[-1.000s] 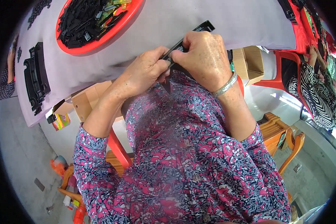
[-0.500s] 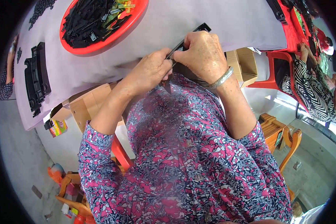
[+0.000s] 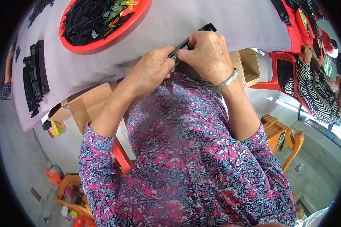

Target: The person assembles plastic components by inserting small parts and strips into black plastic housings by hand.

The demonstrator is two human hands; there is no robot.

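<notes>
A long, narrow black plastic part [image 3: 208,27] slants between my hands, just past the table's near edge. My left hand [image 3: 150,72] is closed around its lower end. Over the upper part, my right hand [image 3: 209,55] is closed with its thumb and fingers pressed to the piece. Below my left fingers a small dark pointed shape [image 3: 169,88] shows, too blurred to name. My fingertips and the part's middle are mostly hidden by the hands.
A red plate [image 3: 81,49] heaped with black plastic pieces and some yellow-green ones stands on the cloth-covered table [image 3: 75,75]. Long black parts [image 3: 36,77] lie at the left. Open cardboard boxes [image 3: 88,104] sit below the edge. At right, another person [image 3: 314,83] sits beside a red chair [image 3: 272,81].
My right hand has shifted very slightly to the right on the black part. The surroundings sit a little differently in the picture; both hands keep their grip.
</notes>
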